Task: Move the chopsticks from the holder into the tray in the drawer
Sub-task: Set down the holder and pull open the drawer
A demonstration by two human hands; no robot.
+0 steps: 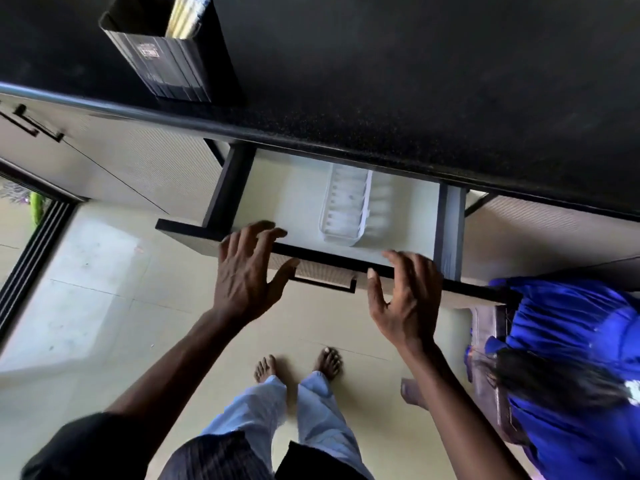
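The chopsticks (187, 15) stand in the dark holder (166, 60) on the black desk (415, 81), well beyond our left grip (247, 271) and off to its left; none has left the holder as far as we can see. The white tray (346, 209) lies in the open drawer (277, 195), just past both grips and between them, nearer the right grip (405, 299). Its slots look bare, though the picture is blurred there and we cannot be sure.

Our left grip is spread, fingers fanned over the drawer's front edge, holding nothing. Our right grip is likewise spread and holds nothing, its fingertips at the same front edge, further right. Whether either touches the edge we cannot tell.

We judge the task barely begun: the drawer stands open and the tray is reachable, but every chopstick is yet to be lifted out and laid in the tray. Next to our right grip, a person in blue (571, 341) stands close by the drawer's corner
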